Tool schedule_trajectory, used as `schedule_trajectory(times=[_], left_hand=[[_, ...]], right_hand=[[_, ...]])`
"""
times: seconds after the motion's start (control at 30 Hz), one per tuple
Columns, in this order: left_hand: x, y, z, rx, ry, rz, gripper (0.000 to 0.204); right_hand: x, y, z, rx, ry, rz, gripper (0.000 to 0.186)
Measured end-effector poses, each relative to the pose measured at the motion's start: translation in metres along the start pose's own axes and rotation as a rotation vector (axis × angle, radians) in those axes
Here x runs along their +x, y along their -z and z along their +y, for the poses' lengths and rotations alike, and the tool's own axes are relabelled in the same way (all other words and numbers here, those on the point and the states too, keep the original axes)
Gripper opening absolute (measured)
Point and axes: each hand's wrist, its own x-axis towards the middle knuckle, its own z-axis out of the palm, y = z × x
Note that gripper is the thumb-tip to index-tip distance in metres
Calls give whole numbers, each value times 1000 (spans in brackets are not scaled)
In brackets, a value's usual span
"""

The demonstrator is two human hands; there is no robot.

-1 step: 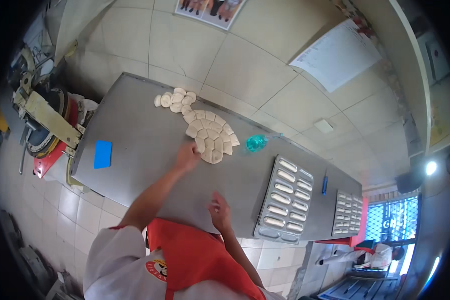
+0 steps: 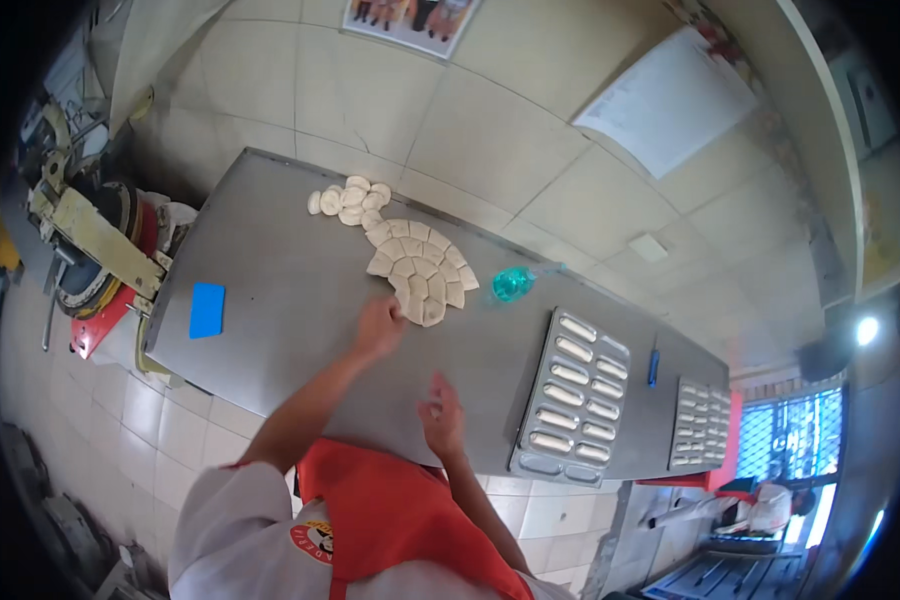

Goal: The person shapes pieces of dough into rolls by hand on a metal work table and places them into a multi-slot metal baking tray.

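Note:
On the grey metal table lies a flat patch of pale dough pieces (image 2: 425, 265), scored or cut into several blocks and set close together. My left hand (image 2: 378, 328) is at its near left edge, fingers curled in and fingertips on a dough piece there. Held nearer my body, above the table's front part, my right hand (image 2: 442, 415) has its fingers apart and nothing in it. Behind the patch, some rounded dough pieces (image 2: 351, 200) sit in a loose heap.
A blue scraper (image 2: 207, 310) lies to the left. To the right are a bottle with green liquid (image 2: 512, 284), a moulded tray (image 2: 523, 450) of long dough pieces, a blue-handled tool (image 2: 654, 367) and a farther tray (image 2: 676, 462). Machinery (image 2: 100, 240) stands beyond the left edge; another person (image 2: 770, 508) is far right.
My left hand has shifted slightly toward my body along the dough's edge. My right hand has risen a little; the dough patch looks nearly the same.

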Motion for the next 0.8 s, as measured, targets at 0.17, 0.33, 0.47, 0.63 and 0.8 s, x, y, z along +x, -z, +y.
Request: schedule_trajectory(times=[0.17, 0.33, 0.47, 0.63, 0.8], left_hand=[[-103, -12, 69, -572, -192, -228, 24], [-124, -53, 43, -290, -13, 55, 39], [-114, -85, -7, -842, 536, -276, 43], [-107, -65, 15, -1053, 546, -272, 40], [-52, 8, -61, 279, 415, 161, 62]], right_hand=[[37, 15, 3, 330, -56, 45, 52], [29, 33, 62, 1122, -561, -47, 42], [28, 38, 42, 1418, -618, -35, 40], [27, 44, 86, 1654, -653, 76, 43], [31, 82, 52, 1473, -559, 186, 43]])
